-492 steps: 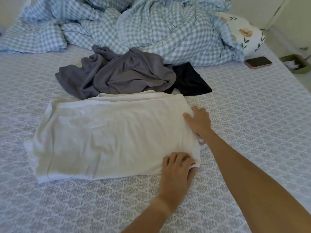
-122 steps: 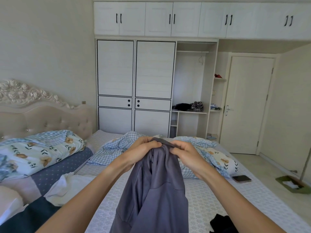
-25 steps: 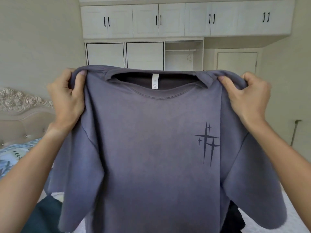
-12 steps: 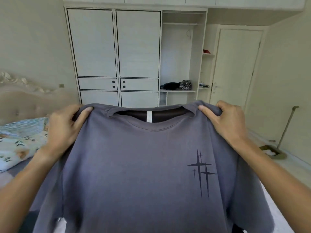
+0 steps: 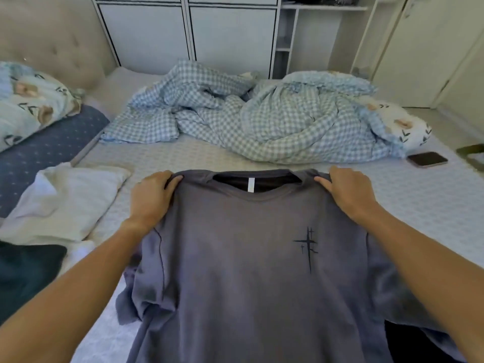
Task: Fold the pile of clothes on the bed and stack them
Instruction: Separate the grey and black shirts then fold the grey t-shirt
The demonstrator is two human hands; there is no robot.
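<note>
Over the bed (image 5: pixel 262 158), just in front of the checked duvet (image 5: pixel 262 119), hangs the soft, light grey T-shirt (image 5: pixel 248 258), which I judge best held at its shoulders, where my left hand (image 5: pixel 150 200) and right hand (image 5: pixel 349 193) grip it.

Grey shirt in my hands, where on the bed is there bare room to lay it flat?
Bare sheet lies ahead of the grey shirt, short of the checked blanket, and right of your right hand below the phone. Left is crowded: the folded white garment lies there.
</note>
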